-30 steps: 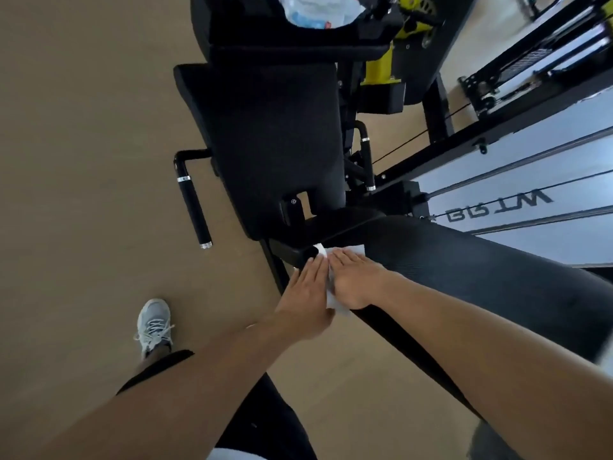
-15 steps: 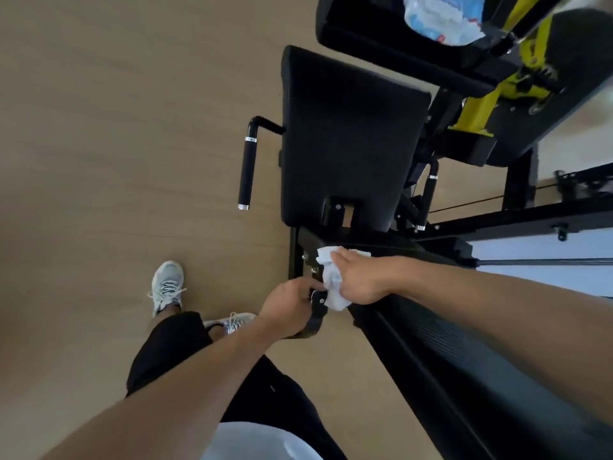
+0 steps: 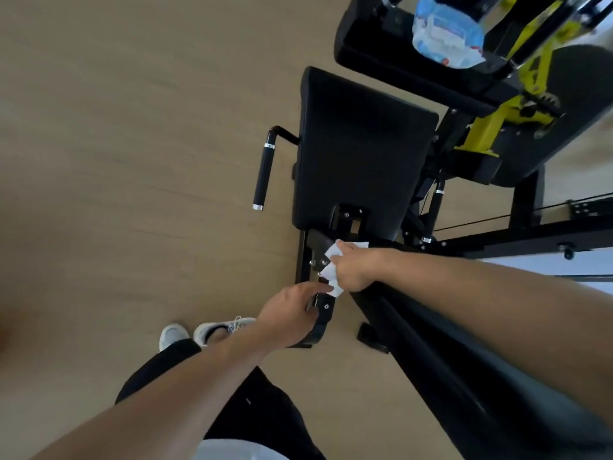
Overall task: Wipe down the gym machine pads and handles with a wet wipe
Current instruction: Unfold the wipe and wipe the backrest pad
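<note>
1. Two bare forearms reach out from the bottom of the shot, over black shorts (image 3: 262,413) and a pair of white lace-up sneakers (image 3: 212,330) standing on the light tan wood-look floor (image 3: 116,161).
2. Left hand (image 3: 288,313) sits on the black metal bracket (image 3: 320,322) at the near end of the machine, fingers mostly straight, one fingertip reaching toward the wipe. Doesn't look like it's gripping anything.
3. Right hand (image 3: 353,270) is curled around a crumpled white wet wipe (image 3: 331,267), pressing it onto the black metal hinge plate with the silver bolts (image 3: 316,257), right where the long black padded backrest (image 3: 464,353) meets the seat.
4. Just beyond that is the black rectangular padded seat (image 3: 358,154), pretty much dead centre.
5. On either side of the seat are black foam-grip handles with chrome end rings, the left one (image 3: 262,177) out in the open, the right one (image 3: 433,210) tucked in close to the frame.
6. Farther back there's another black pad (image 3: 398,64) with a blue and white pack of wipes (image 3: 444,31) lying on it, next to bright yellow metal frame parts (image 3: 491,124).
7. Off to the right, thin cables and black frame rails (image 3: 530,234); it's blurry out there.
</note>
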Motion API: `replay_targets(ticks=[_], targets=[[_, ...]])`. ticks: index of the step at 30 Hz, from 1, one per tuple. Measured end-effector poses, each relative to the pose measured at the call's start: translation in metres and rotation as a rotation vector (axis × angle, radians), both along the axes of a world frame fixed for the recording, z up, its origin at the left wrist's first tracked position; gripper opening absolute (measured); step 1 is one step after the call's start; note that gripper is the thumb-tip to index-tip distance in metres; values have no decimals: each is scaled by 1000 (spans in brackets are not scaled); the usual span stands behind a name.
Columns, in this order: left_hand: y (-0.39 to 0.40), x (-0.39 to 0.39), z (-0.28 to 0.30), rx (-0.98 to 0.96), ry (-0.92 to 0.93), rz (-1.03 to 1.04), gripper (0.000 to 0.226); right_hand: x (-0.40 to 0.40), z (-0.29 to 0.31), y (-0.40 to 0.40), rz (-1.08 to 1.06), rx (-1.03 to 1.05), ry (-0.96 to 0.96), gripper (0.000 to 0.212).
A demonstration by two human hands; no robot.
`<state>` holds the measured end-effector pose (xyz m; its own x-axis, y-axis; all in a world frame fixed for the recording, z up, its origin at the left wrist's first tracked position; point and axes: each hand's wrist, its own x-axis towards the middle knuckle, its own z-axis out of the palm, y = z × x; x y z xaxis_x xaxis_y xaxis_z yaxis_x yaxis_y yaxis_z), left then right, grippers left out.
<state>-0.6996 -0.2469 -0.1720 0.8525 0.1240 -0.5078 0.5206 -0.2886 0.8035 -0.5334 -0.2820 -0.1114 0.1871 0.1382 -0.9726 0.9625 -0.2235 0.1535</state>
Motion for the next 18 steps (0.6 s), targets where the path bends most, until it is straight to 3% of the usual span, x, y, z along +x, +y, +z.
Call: replay_targets(ticks=[4,8,13,16,18], targets=[[-7,-16,25,-75,-86,86,59,-9,62,-18,-122,-25,13,45],[-26,-30,50,-116,-221,28,58,-34,132,-50,-310,-12,-32,55],[-43,-41,72,-181,-350,3,66,-68,202,-90,-299,110,-30,51],[-43,-46,79,-166,-343,-30,68,-90,215,-118,-263,285,-92,54],[-44,-48,79,-146,-315,-72,70,-96,212,-125,-212,274,-124,53]])
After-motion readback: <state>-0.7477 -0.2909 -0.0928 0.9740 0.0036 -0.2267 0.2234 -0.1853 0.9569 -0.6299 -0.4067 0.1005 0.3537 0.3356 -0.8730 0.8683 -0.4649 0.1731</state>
